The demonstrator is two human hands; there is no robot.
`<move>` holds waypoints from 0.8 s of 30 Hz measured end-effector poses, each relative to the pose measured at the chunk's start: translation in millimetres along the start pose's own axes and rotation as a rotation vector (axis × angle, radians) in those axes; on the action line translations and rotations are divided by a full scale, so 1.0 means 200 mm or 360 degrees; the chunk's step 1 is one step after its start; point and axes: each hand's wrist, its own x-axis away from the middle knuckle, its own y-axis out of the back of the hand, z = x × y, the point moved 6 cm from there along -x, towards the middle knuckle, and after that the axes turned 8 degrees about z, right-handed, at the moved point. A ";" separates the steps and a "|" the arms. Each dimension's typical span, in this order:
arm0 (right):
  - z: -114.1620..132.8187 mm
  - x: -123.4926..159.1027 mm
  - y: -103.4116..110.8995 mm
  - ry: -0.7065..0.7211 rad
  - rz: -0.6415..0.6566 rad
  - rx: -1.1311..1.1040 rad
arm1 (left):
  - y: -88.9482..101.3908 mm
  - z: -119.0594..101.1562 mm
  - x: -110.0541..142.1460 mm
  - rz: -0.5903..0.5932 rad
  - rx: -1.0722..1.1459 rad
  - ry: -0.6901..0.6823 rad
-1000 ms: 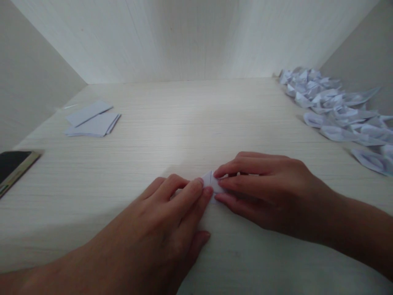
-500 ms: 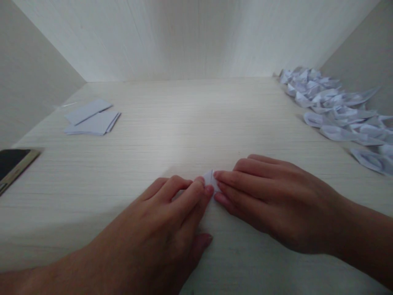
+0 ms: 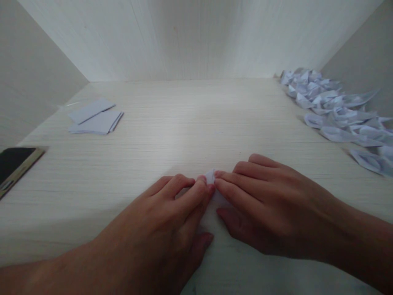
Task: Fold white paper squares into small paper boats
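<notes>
**Two hands (left hand (image 3: 159,221), right hand (image 3: 270,200)) on one folded paper piece (image 3: 209,177)**

Surroundings: pale, streaky tabletop (image 3: 196,119), with a whitish back panel (image 3: 196,37) rising at the far edge and grey side panels at left (image 3: 37,69) and right (image 3: 365,49).

Heap of folded white papers (image 3: 331,102) ran down the right side from the far corner, partly cut off by the frame edge. Well apart from the hands.

Left hand came in from lower left, back up. Index and middle fingertips sat on the left part of the piece; thumb was spread away, lower down near the tabletop.

Right hand came in from the right, back up. Index and middle lay together, tips at the piece's right edge; thumb sat apart below them. Couldn't tell whether either hand was pinching or only pressing.

Dark flat device with a gold-coloured edge (image 3: 15,159) lay at the far left, cut off by the frame.

Stack of white paper slips (image 3: 95,124) lay behind it, top slip askew.

Smallest: the piece itself. It was at near centre, between both sets of fingertips, a peaked corner showing. Rest was hidden by fingers.
</notes>
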 end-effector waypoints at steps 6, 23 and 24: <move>-0.03 0.01 -0.02 -0.0020 0.0033 -0.0004 | 0.00 0.03 0.02 0.0024 0.0128 0.0123; 0.14 0.09 -0.01 -0.0068 0.0210 0.0469 | -0.01 0.03 0.03 0.0058 0.0090 0.0131; 0.16 0.09 0.00 -0.0078 0.0211 0.0464 | -0.01 0.03 0.03 0.0057 0.0078 0.0124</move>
